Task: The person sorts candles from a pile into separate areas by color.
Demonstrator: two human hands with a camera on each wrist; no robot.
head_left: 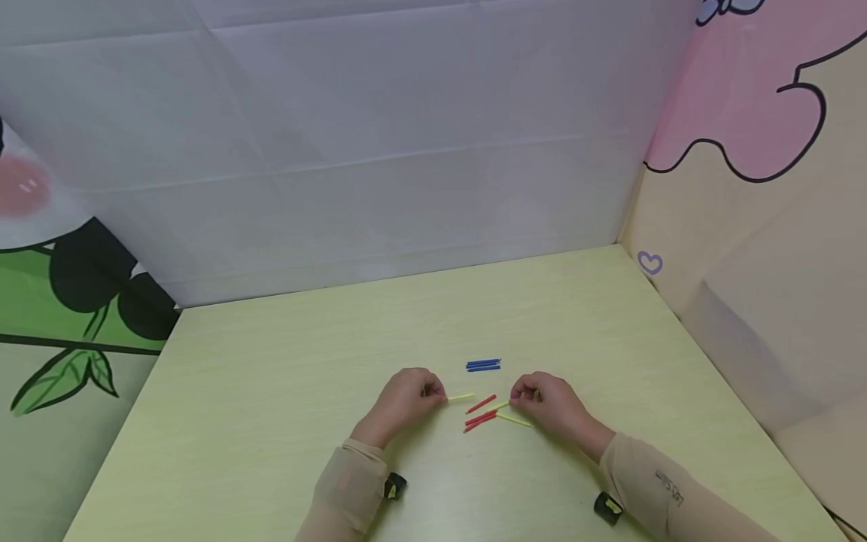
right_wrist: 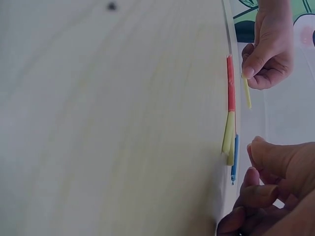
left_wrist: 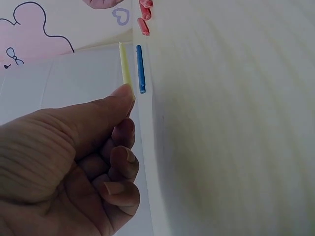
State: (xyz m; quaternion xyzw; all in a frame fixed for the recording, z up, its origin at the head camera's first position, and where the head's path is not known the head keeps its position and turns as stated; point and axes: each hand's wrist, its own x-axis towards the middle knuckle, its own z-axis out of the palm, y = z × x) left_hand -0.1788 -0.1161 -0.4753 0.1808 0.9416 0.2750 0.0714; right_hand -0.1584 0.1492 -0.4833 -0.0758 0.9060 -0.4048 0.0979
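Note:
My left hand (head_left: 409, 395) pinches one end of a thin yellow stick (left_wrist: 124, 64) between thumb and fingertips. The free end of this stick points right, over the table, in the head view. My right hand (head_left: 550, 399) has loosely curled fingers, with a gap between thumb and forefinger in the right wrist view. Its fingertips are right by the end of a second yellow stick (head_left: 500, 406). A third yellow stick (head_left: 515, 421) lies just below that one. Red sticks (head_left: 482, 404) lie slanted between the hands, their right ends close to the yellow ones.
Blue sticks (head_left: 483, 366) lie side by side farther back on the pale wooden table (head_left: 271, 421). A white sheet (head_left: 339, 150) stands behind the table, and printed panels rise at both sides. Both forearms wear beige sleeves, with a small black device near each wrist.

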